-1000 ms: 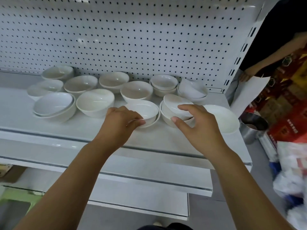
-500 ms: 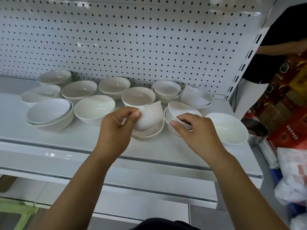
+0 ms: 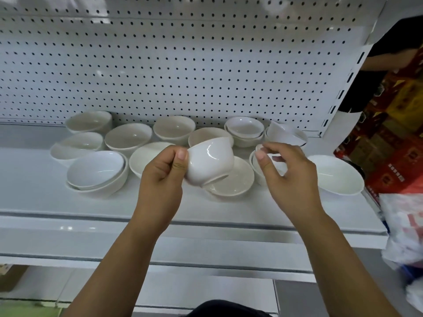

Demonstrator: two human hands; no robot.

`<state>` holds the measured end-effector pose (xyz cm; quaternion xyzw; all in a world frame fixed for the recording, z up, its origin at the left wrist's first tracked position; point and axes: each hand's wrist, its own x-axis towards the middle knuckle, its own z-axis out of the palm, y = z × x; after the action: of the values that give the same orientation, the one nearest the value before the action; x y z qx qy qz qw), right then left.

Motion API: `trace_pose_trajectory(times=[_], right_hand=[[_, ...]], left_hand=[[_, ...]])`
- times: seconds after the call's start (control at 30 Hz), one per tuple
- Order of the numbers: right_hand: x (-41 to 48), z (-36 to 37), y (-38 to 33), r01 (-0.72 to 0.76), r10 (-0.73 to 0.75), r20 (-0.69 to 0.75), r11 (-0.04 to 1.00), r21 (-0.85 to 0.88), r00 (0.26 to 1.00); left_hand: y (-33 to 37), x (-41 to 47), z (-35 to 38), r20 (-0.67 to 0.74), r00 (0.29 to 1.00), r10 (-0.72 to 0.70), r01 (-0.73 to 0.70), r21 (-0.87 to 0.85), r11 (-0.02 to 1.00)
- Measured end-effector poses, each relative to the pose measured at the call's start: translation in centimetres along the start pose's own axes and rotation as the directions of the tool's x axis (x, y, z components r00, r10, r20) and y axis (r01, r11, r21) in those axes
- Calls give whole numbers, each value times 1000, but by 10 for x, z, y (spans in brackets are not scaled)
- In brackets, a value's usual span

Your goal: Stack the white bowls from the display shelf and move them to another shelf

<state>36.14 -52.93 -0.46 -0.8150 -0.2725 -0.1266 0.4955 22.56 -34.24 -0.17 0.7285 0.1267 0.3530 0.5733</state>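
Left hand (image 3: 160, 177) at frame centre gripping a tilted white bowl (image 3: 209, 162) raised above a shallow dish (image 3: 233, 179), right hand (image 3: 286, 172) pinching the rim of a stacked bowl (image 3: 257, 164) right of centre, remaining bowls spread along the shelf (image 3: 45, 202)

Held bowl (image 3: 209, 164): glossy white glaze, ceramic by look, smooth, bright highlights. Shallow dish (image 3: 233, 179) at its 5 o'clock: duller, faintly speckled cream. Shelf (image 3: 68, 202): smooth painted metal, satin sheen. Pegboard back (image 3: 183, 65), 12 o'clock: matt white perforated sheet. Bags (image 3: 402, 225), 3 o'clock: thin crinkled plastic.
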Motion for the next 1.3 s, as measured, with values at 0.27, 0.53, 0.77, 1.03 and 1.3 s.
trace_pose_trajectory(times=[0.27, 0.53, 0.77, 1.03, 1.3], right_hand=[[-36, 53, -70, -188, 87, 353, 946, 265, 932], [-82, 105, -76, -377, 274, 306, 854, 359, 912], [-102, 121, -71, -341, 243, 252, 796, 500, 937], [-111, 121, -58, -346, 286, 198, 831, 436, 938], [-113, 110, -55, -311, 294, 101, 913, 266, 950]], left_hand=[[-13, -4, -71, 226, 973, 38, -46, 30, 999], [-42, -14, -117, 224, 972, -67, 72, -17, 997], [-59, -19, -125, 278, 935, -219, 271, -163, 949], [-80, -24, -121, 409, 903, -134, 242, -225, 944], [-89, -23, -101, 427, 898, -105, 122, -13, 992]])
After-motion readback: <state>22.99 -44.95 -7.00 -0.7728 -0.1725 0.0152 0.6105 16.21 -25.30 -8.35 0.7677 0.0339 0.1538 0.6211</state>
